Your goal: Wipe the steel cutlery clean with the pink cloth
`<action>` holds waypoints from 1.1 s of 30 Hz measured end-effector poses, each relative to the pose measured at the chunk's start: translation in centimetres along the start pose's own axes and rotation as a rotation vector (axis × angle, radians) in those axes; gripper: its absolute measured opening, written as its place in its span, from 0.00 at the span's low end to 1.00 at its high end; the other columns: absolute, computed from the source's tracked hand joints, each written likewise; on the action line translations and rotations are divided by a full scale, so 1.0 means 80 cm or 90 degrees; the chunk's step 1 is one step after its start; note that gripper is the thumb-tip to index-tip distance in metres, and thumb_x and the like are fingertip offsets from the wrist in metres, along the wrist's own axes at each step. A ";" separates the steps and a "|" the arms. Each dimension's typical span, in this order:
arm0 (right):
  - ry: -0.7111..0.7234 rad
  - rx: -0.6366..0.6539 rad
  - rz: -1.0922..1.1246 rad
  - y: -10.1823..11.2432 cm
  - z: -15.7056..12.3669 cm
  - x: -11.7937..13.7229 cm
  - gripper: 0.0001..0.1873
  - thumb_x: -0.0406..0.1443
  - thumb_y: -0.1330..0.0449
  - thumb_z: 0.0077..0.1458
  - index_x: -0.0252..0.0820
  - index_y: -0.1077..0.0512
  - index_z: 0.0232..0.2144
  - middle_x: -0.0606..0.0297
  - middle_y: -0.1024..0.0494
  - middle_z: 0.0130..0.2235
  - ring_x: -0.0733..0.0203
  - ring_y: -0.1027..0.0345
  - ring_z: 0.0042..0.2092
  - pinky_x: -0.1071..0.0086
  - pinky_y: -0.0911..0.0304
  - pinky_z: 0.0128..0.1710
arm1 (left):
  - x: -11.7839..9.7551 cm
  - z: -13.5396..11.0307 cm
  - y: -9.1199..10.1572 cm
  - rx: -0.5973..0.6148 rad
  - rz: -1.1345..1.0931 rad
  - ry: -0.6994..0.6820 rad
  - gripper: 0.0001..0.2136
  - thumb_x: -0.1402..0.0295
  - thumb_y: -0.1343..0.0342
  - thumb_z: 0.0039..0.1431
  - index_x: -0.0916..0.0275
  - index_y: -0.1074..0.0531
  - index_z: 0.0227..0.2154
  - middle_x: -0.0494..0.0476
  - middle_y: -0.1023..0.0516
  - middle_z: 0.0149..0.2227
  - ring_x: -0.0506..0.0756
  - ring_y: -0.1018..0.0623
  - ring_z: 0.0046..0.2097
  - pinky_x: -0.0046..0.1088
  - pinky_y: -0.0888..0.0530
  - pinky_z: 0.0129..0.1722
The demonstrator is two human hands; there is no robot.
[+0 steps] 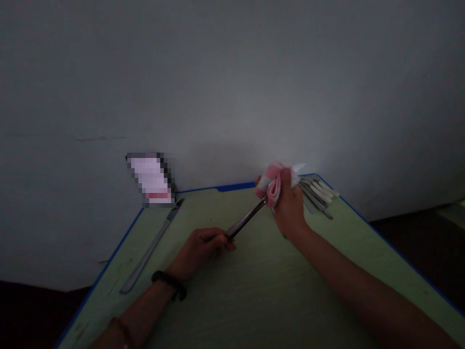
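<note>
My left hand [203,248] is closed on the handle end of a metal table knife [244,221] that slants up to the right over the green table. My right hand [288,203] is closed on a pink and white cloth [271,183] wrapped around the knife's far end. The blade tip is hidden inside the cloth. A dark band sits on my left wrist.
A second knife [152,247] lies on the green table [254,291] at the left. Several pieces of cutlery [317,194] lie in a pile at the far right corner. A blurred-out object [152,179] leans against the grey wall. The table has a blue edge.
</note>
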State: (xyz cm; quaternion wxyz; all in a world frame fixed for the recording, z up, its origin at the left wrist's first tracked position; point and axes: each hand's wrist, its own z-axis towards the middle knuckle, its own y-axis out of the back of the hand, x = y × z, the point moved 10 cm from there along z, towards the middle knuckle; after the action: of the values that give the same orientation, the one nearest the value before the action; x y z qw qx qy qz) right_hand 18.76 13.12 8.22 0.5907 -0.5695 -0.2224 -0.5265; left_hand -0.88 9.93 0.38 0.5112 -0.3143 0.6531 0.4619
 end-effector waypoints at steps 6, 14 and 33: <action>-0.040 0.043 -0.139 -0.021 -0.047 -0.035 0.25 0.53 0.50 0.54 0.40 0.39 0.19 0.72 0.37 0.17 0.71 0.45 0.19 0.76 0.46 0.18 | -0.002 0.001 -0.004 -0.020 -0.014 0.004 0.15 0.58 0.49 0.53 0.64 0.30 0.21 0.50 0.29 0.20 0.46 0.36 0.20 0.21 0.39 0.20; -0.115 0.086 -0.196 -0.029 -0.088 -0.086 0.25 0.56 0.49 0.51 0.41 0.38 0.21 0.70 0.38 0.20 0.68 0.46 0.22 0.73 0.48 0.20 | 0.002 0.001 -0.003 -0.047 0.035 0.022 0.16 0.55 0.48 0.54 0.64 0.30 0.23 0.48 0.33 0.19 0.48 0.37 0.22 0.21 0.40 0.21; -0.153 0.093 -0.213 -0.017 -0.082 -0.106 0.26 0.57 0.50 0.50 0.41 0.37 0.22 0.70 0.37 0.20 0.66 0.45 0.23 0.72 0.46 0.23 | -0.004 0.000 -0.021 0.016 0.026 0.010 0.17 0.52 0.45 0.52 0.65 0.29 0.30 0.49 0.29 0.24 0.48 0.34 0.24 0.22 0.38 0.23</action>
State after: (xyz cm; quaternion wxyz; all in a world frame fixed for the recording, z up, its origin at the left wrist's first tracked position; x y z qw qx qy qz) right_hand 12.42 10.53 -0.15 0.5044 -0.5388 -0.4202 -0.5279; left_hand 0.70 9.26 0.23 0.5008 -0.2980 0.6690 0.4614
